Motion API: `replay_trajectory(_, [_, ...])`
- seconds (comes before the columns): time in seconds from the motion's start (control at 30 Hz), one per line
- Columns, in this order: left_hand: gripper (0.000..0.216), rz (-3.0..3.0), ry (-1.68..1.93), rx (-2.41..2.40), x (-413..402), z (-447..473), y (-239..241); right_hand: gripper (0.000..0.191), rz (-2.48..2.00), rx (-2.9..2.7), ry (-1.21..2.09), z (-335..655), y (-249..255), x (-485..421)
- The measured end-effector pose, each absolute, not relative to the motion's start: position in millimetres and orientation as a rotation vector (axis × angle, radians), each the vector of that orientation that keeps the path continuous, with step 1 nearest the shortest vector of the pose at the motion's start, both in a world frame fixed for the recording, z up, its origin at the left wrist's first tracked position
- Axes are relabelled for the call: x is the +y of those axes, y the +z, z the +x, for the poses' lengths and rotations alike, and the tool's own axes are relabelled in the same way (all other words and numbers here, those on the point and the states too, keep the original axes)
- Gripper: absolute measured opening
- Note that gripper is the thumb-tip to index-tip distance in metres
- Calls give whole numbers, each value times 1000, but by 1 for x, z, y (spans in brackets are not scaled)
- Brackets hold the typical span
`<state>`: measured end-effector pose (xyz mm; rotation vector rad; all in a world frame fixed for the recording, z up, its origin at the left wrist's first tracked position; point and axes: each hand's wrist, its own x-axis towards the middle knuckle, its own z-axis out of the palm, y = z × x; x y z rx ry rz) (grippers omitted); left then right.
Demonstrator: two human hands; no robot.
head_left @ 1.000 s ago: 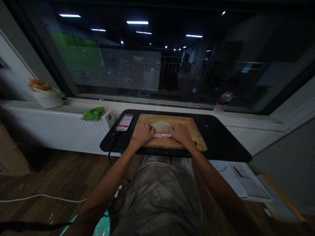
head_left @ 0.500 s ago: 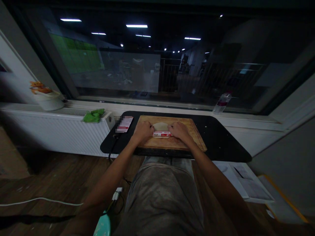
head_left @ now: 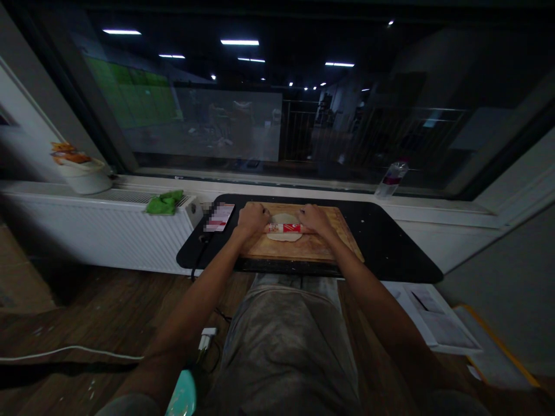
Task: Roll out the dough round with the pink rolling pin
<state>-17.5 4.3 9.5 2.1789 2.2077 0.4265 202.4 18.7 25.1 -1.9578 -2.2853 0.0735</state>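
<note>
I have left hand [head_left: 254,218] and right hand [head_left: 315,219] closed on the ends of one rolling pin [head_left: 284,228]; one dough round [head_left: 284,219] lies under it, on one board [head_left: 303,251]. Well left of the grip sits one white pot [head_left: 89,178], orange-topped; beyond the right hand, one bottle [head_left: 391,180], contents unclear.

Black tabletop [head_left: 390,254] beneath a wooden board [head_left: 295,251] and pale rectangular item [head_left: 222,215]

The cutting board [head_left: 299,252] is smooth, grained wood; the dough [head_left: 284,237] on it looks matt. From the board, a rumpled cloth [head_left: 165,203] lies at nine o'clock and a clear, glossy plastic bottle [head_left: 391,180] at two.
</note>
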Motion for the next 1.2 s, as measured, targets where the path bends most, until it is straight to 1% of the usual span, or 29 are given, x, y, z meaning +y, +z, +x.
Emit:
replay_trajectory(0.13, [48,2148,414,2253,14,-18,13,47,-1976,-2231,32,204,24,28])
replay_trajectory(0.37, [47,2292,355,2176,11,-17,13,47,-1950,-2245,26,205,19,32])
replay_trajectory(0.6, [46,2349,236,2083,-12,-20,4,62,-2034,-2223,155,206,8,19])
replay_trajectory(0.8, [50,2437,305,2078,-39,-18,-4,60,-2001,-2269,169,210,-3,-2])
replay_trajectory(0.93, [51,2456,328,2120,-56,-14,-6,64,-2003,-2256,98,209,-1,-24])
replay_trajectory(1.1, [47,2502,362,2099,-72,-12,-9,58,-1976,-2250,-43,207,5,-47])
replay_trajectory(1.2, [49,2477,396,2097,-80,-11,-14,56,-1977,-2244,-87,205,8,-60])
